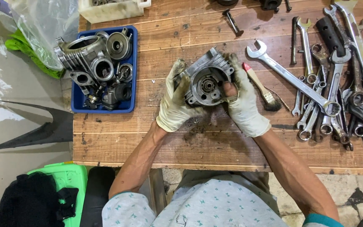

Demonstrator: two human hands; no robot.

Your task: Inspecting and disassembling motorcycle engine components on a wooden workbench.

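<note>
Here both gloved hands' fingers (177, 69) clasp the metal engine casing (206, 84) between them.

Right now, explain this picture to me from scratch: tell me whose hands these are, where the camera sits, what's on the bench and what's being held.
The camera sits on the person's head and looks down at a wooden workbench. No robot here, just two gloved hands. The left hand and the right hand together grip a grey metal engine housing, its round opening facing up. Beside the right hand lies a small paintbrush. Further right is a spread of wrenches. On the left, a blue tray holds more metal engine parts.
</note>
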